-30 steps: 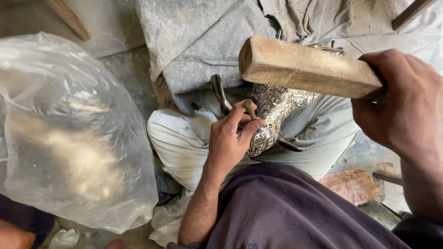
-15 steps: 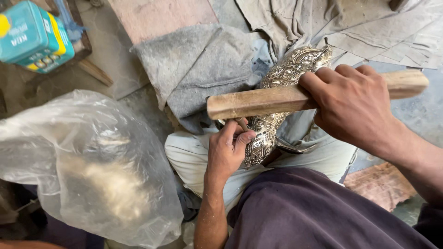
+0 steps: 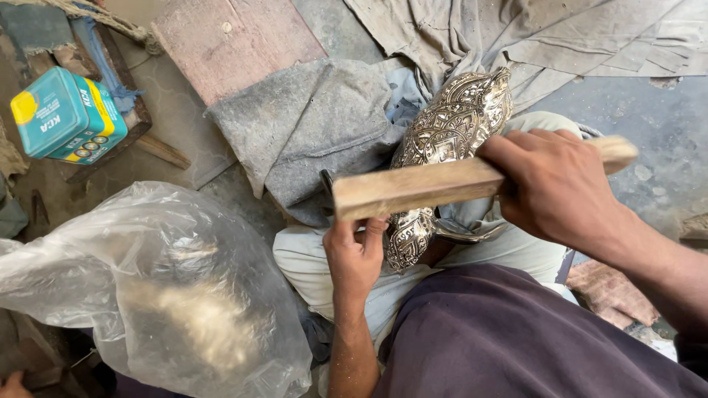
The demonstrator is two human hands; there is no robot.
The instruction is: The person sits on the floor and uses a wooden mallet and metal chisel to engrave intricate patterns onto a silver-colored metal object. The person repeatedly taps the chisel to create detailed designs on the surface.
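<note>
An ornate embossed silver metal piece [image 3: 450,133] lies on my lap, running from my knee up to the grey cloth. My right hand [image 3: 553,184] grips a flat wooden bar [image 3: 413,188] and holds it crosswise over the metal piece. My left hand [image 3: 358,254] is closed on a small dark metal tool [image 3: 327,184] set against the lower end of the piece, just under the near end of the bar. The middle of the piece is hidden behind the bar.
A large clear plastic bag [image 3: 155,287] bulges at my left. A grey felt cloth [image 3: 310,125] lies on the floor ahead, a reddish board [image 3: 228,40] beyond it, a teal tin [image 3: 66,121] far left, crumpled grey sheets [image 3: 531,37] top right.
The wooden bar has swung down and left, from raised at my right to lying across the metal piece. The view has tilted up, showing more floor. My left hand stays at the piece.
</note>
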